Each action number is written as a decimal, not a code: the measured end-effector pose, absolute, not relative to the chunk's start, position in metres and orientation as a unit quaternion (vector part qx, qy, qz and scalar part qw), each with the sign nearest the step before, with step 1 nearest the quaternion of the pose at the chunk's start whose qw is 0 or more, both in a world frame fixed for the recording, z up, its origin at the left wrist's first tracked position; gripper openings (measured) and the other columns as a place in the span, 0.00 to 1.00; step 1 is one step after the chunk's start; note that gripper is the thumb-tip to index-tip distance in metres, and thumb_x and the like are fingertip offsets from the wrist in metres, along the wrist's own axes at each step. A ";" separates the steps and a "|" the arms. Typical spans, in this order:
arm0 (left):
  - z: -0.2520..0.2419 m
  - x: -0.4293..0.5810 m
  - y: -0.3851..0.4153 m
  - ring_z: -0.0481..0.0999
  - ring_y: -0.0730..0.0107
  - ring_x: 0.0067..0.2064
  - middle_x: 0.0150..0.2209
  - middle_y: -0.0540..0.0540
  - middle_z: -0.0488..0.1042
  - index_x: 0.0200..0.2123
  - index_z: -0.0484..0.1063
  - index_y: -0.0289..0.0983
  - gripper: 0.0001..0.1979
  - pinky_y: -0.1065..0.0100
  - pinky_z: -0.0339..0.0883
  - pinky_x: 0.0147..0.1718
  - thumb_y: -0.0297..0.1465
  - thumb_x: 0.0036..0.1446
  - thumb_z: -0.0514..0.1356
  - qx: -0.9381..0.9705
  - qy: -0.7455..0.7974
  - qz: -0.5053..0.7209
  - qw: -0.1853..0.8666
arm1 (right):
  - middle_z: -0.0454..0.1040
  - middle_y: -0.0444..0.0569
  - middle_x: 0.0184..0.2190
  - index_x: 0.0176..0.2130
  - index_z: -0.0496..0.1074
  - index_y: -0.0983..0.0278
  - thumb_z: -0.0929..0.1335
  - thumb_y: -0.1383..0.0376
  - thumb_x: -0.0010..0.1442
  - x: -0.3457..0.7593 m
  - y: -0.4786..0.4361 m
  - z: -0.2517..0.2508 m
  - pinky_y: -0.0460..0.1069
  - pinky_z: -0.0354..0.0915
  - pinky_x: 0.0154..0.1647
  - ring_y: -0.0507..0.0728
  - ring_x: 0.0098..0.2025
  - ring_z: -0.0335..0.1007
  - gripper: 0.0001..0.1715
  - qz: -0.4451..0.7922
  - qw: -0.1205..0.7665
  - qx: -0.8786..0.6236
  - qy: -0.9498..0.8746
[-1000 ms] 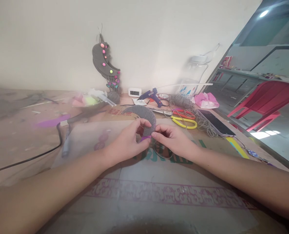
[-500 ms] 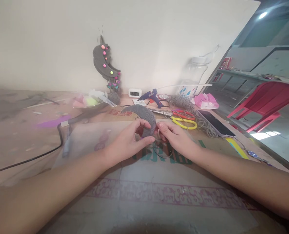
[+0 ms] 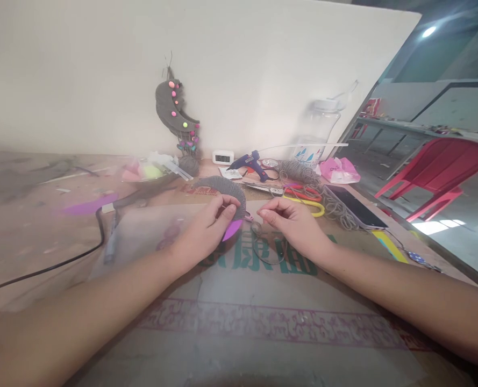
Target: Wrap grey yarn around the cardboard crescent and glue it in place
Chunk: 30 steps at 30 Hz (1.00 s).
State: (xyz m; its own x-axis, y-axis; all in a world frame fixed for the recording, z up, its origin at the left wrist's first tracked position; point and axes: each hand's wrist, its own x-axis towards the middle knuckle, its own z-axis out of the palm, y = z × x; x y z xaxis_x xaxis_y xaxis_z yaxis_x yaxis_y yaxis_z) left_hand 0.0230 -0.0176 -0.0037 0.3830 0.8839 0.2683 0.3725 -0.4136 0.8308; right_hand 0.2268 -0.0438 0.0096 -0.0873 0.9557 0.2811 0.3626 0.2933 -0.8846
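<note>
Your left forearm point(image 3: 129, 298) and right forearm point(image 3: 400, 287) slant inward. Your left hand point(image 3: 206, 228) curls in a grip; your right hand point(image 3: 289, 220) holds thumb point(image 3: 271, 218) and forefinger point(image 3: 277, 203) close, perhaps touching at the tips.

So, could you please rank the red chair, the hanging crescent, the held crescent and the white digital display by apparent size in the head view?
Red chair
Hanging crescent and held crescent: unsure, left hand partly hides the held one
White digital display
</note>
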 end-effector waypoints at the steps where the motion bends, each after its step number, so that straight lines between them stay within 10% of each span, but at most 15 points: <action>1: -0.003 0.023 -0.018 0.70 0.67 0.42 0.43 0.49 0.72 0.46 0.66 0.41 0.15 0.66 0.62 0.41 0.42 0.66 0.47 0.757 0.414 0.367 0.348 | 0.71 0.43 0.26 0.30 0.71 0.64 0.68 0.61 0.56 0.226 -0.044 0.010 0.47 0.61 0.32 0.51 0.28 0.64 0.08 0.328 0.453 -0.497 -0.663; 30: 0.002 0.024 -0.021 0.70 0.68 0.42 0.43 0.48 0.71 0.46 0.66 0.40 0.16 0.67 0.63 0.42 0.43 0.66 0.47 0.766 0.397 0.366 0.348 | 0.65 0.41 0.27 0.36 0.63 0.62 0.65 0.69 0.58 0.224 -0.044 0.005 0.46 0.57 0.28 0.49 0.28 0.59 0.04 0.374 0.460 -0.423 -0.685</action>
